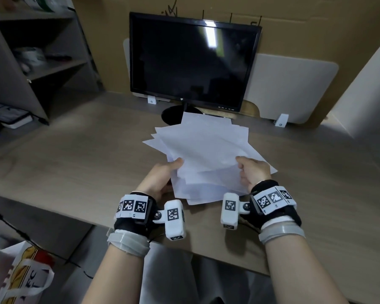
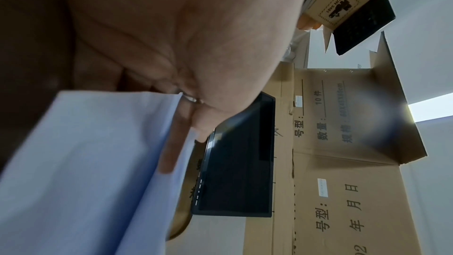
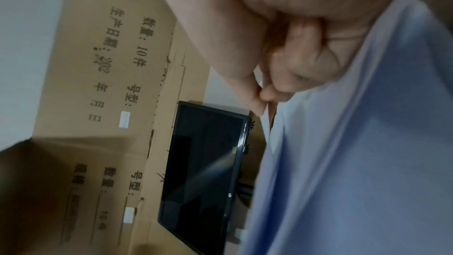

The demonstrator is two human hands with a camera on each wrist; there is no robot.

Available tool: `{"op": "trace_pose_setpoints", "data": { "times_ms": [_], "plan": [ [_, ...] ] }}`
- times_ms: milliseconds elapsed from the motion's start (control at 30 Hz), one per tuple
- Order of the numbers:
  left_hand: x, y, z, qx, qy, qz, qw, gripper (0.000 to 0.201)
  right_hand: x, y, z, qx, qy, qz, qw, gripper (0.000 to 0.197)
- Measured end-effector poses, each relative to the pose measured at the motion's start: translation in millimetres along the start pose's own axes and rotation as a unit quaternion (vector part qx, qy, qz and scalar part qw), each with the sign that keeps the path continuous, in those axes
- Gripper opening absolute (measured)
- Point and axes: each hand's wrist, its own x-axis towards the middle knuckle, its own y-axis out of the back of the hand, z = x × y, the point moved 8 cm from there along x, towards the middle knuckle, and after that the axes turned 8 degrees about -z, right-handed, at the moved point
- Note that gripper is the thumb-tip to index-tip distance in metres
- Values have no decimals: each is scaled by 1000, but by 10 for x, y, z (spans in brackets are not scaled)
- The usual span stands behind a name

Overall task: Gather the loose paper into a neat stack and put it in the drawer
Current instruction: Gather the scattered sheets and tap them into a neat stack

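Several white sheets of paper (image 1: 203, 150) are bunched in an uneven, fanned bundle above the middle of the desk (image 1: 79, 163). My left hand (image 1: 162, 174) grips the bundle's left edge, thumb on top and fingers underneath. My right hand (image 1: 251, 170) pinches the right edge the same way. In the left wrist view the paper (image 2: 93, 172) fills the lower left under my left hand (image 2: 196, 115). In the right wrist view the sheets (image 3: 355, 152) hang below my right hand (image 3: 282, 84). No drawer is in view.
A dark monitor (image 1: 193, 60) stands at the back of the desk, its round base just behind the paper. Cardboard sheets (image 1: 294, 25) and a white divider panel (image 1: 290, 84) line the back. Grey shelving (image 1: 37, 58) stands at the left. A printed bag (image 1: 20, 275) lies on the floor at lower left.
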Motion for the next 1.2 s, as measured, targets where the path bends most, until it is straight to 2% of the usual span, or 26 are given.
{"op": "trace_pose_setpoints", "data": {
  "times_ms": [167, 333, 400, 467, 533, 600, 700, 800, 933, 1033, 1133, 1200],
  "plan": [
    [44, 115, 16, 8, -17, 38, 999, 19, -73, -249, 12, 59, -21, -60, 996, 10],
    [69, 122, 16, 41, -11, 30, 999, 13, -249, -636, 69, -12, -57, -163, 985, 16],
    [92, 146, -5, 32, -6, 26, 999, 22, -264, -700, 79, -21, -61, -170, 983, 17],
    [110, 170, -27, 4, -5, 28, 1000, 29, -209, -650, 65, 38, -60, -157, 985, 16],
    [107, 201, -22, -22, -12, 34, 999, 29, -137, -576, 48, 96, -60, -143, 983, 14],
    [122, 206, -21, -18, -18, 28, 999, 28, -136, -594, 47, 109, -66, -154, 980, 12],
    [138, 187, -17, 20, -27, 30, 999, 23, -214, -814, 93, 60, -78, -209, 973, 11],
    [151, 170, 3, 18, -26, 32, 999, 22, -288, -1009, 138, -27, -73, -250, 965, 22],
    [207, 172, 96, 19, -36, 54, 998, 34, -303, -1030, 128, -105, -53, -250, 961, 39],
    [254, 171, 113, 44, -45, 82, 995, 19, -280, -865, 110, -110, -64, -214, 969, 45],
    [257, 164, 80, 23, -27, 75, 997, 10, -235, -681, 141, -77, -76, -170, 979, 51],
    [239, 145, 60, 6, -12, 51, 999, 18, -260, -715, 198, -19, -95, -182, 979, 50]
  ]
}}
